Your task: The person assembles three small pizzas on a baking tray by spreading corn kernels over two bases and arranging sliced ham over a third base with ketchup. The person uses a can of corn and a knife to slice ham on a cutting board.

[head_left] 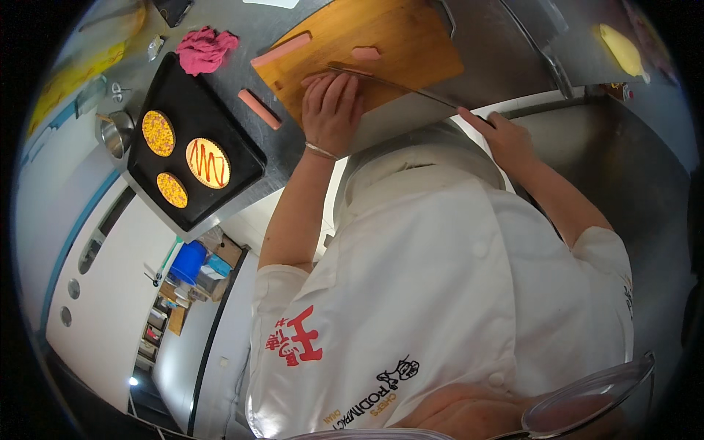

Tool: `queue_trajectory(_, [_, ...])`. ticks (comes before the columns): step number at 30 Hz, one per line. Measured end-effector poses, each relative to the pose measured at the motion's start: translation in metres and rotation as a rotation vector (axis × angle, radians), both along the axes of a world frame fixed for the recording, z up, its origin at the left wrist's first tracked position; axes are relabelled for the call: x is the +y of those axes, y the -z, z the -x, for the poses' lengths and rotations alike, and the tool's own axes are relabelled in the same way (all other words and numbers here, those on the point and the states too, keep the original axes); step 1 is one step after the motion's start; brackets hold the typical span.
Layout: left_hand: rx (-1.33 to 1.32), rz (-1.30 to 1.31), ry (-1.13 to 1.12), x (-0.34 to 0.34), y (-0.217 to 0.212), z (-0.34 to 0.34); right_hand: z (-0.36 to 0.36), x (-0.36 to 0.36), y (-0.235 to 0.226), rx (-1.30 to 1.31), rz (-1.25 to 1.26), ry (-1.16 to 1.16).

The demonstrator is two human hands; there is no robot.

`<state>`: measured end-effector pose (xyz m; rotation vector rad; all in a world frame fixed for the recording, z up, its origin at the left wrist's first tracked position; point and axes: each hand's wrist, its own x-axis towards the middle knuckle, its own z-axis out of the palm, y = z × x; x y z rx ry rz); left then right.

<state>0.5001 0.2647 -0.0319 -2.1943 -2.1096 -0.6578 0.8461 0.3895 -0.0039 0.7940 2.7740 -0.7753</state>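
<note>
A wooden cutting board (pixel 411 33) lies at an angle on the metal worktop. My left hand (pixel 334 106) presses down on a pink ham sausage piece (pixel 315 78) at the board's near edge, its fingers bent together and mostly hiding it. A long knife (pixel 411 89) is in my right hand (pixel 504 143), closed round the handle; the blade reaches left across the board, its tip just beyond my left fingertips. Farther back on the board are a long sausage piece (pixel 281 50) and a short one (pixel 366 53). One more sausage stick (pixel 259 110) sits off the board, to its left.
Left of the board is a black baking tray (pixel 213 99) with a sauce-striped round base (pixel 208 163) and two corn-coloured topped rounds (pixel 159 133). A crumpled pink cloth (pixel 206 50) sits behind it, a metal bowl (pixel 116 136) beside it. A yellow filled bag (pixel 620 50) lies far right.
</note>
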Motion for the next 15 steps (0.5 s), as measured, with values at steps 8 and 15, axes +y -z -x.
queue_trajectory(8, [-0.028, -0.025, -0.030, -0.004, 0.010, 0.001, -0.008, -0.006, -0.023, 0.052, 0.024, 0.024])
queue_trajectory(15, [0.005, 0.000, -0.018, -0.003, 0.007, 0.003, 0.029, -0.011, 0.003, 0.143, 0.004, 0.065])
